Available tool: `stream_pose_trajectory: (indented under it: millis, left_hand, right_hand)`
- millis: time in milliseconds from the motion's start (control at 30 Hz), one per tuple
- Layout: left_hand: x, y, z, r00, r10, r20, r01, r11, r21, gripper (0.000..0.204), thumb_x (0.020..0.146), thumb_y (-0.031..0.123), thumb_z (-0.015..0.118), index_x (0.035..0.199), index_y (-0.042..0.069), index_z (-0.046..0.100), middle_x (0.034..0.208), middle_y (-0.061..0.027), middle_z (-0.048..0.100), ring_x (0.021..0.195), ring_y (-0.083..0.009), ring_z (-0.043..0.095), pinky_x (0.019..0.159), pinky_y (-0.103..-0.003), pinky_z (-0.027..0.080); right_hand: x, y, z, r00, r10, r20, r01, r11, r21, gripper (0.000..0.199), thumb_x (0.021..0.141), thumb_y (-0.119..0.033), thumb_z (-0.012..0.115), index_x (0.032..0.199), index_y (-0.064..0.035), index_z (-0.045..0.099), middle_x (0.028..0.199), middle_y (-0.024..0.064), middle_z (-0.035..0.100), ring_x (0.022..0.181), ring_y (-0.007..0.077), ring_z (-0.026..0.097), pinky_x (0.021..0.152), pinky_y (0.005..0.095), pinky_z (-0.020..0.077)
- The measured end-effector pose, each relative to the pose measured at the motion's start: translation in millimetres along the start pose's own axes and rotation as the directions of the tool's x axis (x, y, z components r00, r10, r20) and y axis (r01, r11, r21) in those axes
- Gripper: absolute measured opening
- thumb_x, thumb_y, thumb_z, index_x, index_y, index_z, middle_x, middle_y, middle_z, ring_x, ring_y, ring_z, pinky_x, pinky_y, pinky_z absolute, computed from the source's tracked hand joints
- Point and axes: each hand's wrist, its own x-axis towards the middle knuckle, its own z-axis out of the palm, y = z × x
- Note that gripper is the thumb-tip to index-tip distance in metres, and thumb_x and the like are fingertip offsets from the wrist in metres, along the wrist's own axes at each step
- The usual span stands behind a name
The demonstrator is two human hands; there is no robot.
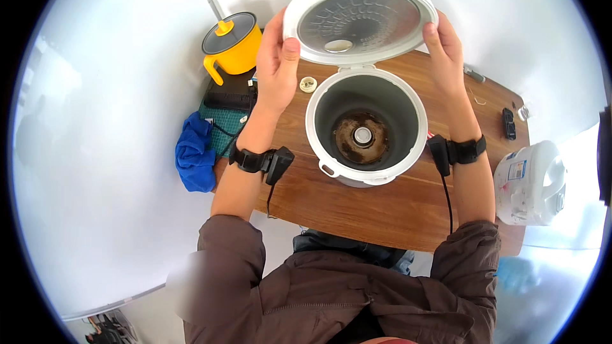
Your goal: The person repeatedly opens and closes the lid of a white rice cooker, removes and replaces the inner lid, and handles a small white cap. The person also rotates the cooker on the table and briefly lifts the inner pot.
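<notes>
A white rice cooker (364, 129) stands open on a wooden table (382, 207). Its inner well is bare, with a rusty heating plate (362, 137) at the bottom. The round hinged lid (360, 16) is tilted up, its grey metal inner side facing me. My left hand (276, 64) grips the lid's left rim, thumb on the inner face. My right hand (444, 48) holds the lid's right rim. Both wrists wear black straps with small devices.
A yellow pot (231, 44) with a dark lid sits on a black box at the table's far left, above a blue cloth (193, 153). A small white knob (308, 84) lies by the cooker. A white plastic jug (529, 181) stands at the right edge.
</notes>
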Motion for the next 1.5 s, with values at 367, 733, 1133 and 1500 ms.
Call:
stream_pose_trajectory:
  millis: [367, 733, 1133, 1500]
  left_hand:
    - [-27, 12, -26, 0.965, -0.178, 0.19, 0.188, 0.981, -0.035, 0.051, 0.099, 0.007, 0.066, 0.148, 0.002, 0.052, 0.136, -0.0134, 0.065, 0.117, -0.0201, 0.066, 0.103, -0.034, 0.052]
    - [-42, 25, -31, 0.908, -0.243, 0.341, 0.282, 0.957, -0.07, 0.045, 0.096, -0.013, 0.056, 0.138, 0.001, 0.063, 0.143, -0.0133, 0.063, 0.134, -0.0221, 0.058, 0.113, -0.032, 0.047]
    - [-82, 42, -34, 0.874, -0.127, 0.469, -0.025, 0.952, 0.305, 0.076, 0.086, -0.023, 0.051, 0.152, 0.014, 0.052, 0.159, -0.0099, 0.048, 0.143, -0.0307, 0.05, 0.113, -0.035, 0.048]
    - [-92, 29, -39, 0.885, -0.137, 0.446, 0.069, 0.984, 0.165, 0.051, 0.107, 0.015, 0.05, 0.157, 0.008, 0.044, 0.161, -0.0129, 0.045, 0.145, -0.0291, 0.047, 0.118, -0.038, 0.038]
  right_hand:
    - [-39, -6, -26, 0.997, 0.029, 0.077, -0.025, 0.998, -0.05, 0.043, 0.11, -0.018, 0.053, 0.149, 0.0015, 0.049, 0.137, 0.0068, 0.06, 0.127, 0.0159, 0.054, 0.11, 0.0342, 0.0423]
    - [-71, -48, -33, 0.981, 0.067, 0.183, -0.03, 0.98, -0.198, 0.04, 0.101, 0.002, 0.057, 0.14, 0.0006, 0.059, 0.146, 0.0168, 0.06, 0.133, 0.0241, 0.058, 0.112, 0.0367, 0.0464]
    - [-127, -61, -36, 0.986, 0.037, 0.16, 0.051, 0.856, -0.515, 0.038, 0.091, 0.008, 0.068, 0.125, -0.0074, 0.074, 0.138, 0.0083, 0.068, 0.114, 0.0213, 0.071, 0.096, 0.0303, 0.0597]
    - [-135, -63, -38, 0.981, 0.017, 0.194, 0.088, 0.848, -0.523, 0.034, 0.098, 0.005, 0.055, 0.124, -0.0058, 0.073, 0.138, 0.0103, 0.068, 0.121, 0.0253, 0.068, 0.101, 0.0344, 0.0548]
